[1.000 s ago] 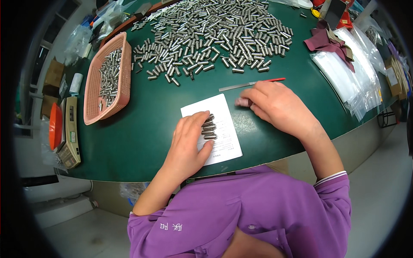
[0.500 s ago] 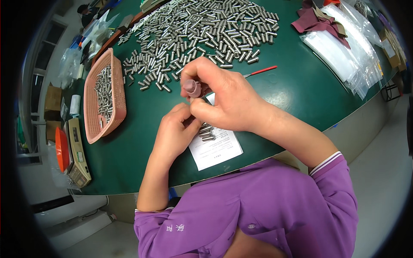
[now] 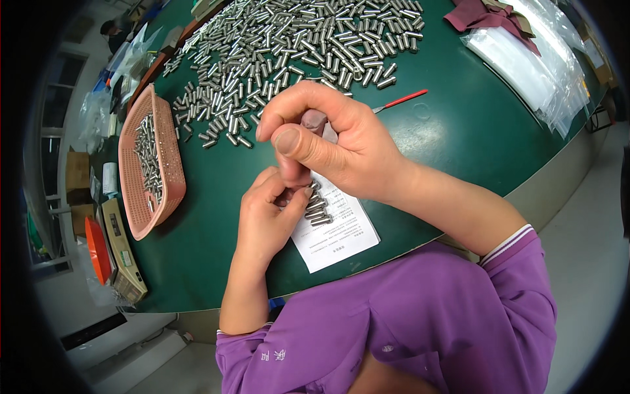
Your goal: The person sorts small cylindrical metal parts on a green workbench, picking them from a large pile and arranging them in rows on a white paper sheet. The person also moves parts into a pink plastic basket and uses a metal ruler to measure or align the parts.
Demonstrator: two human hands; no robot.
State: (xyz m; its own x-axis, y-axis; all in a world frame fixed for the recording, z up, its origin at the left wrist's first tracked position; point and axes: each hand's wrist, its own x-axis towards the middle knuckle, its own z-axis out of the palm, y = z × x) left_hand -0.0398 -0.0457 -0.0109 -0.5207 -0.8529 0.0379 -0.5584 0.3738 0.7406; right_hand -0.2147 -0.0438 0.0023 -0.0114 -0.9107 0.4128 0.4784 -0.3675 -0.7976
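Observation:
My right hand (image 3: 341,141) is closed above the paper, its thumb and fingers curled round. A mauve-grey rounded end (image 3: 314,119) shows inside that curl; I cannot tell whether it is a wrapped tool or a covered fingertip. Lower and to the left, my left hand (image 3: 266,213) has its thumb and fingers drawn together at the upper end of a short row of metal pins (image 3: 320,215). What lies between those fingers is hidden. The row rests on a printed white paper sheet (image 3: 341,244) near the table's front edge.
A large pile of metal pins (image 3: 282,56) spreads over the green table (image 3: 472,154). At left stands a pink basket (image 3: 172,187) holding more pins, beside a scale (image 3: 121,249). A red-handled slim tool (image 3: 405,99) lies right of the pile, with plastic bags (image 3: 525,72) beyond.
My right hand has turned and lifted, with its thumb now over the mauve-grey end. My left hand has moved slightly down and stays by the row of pins. The view has shifted a little.

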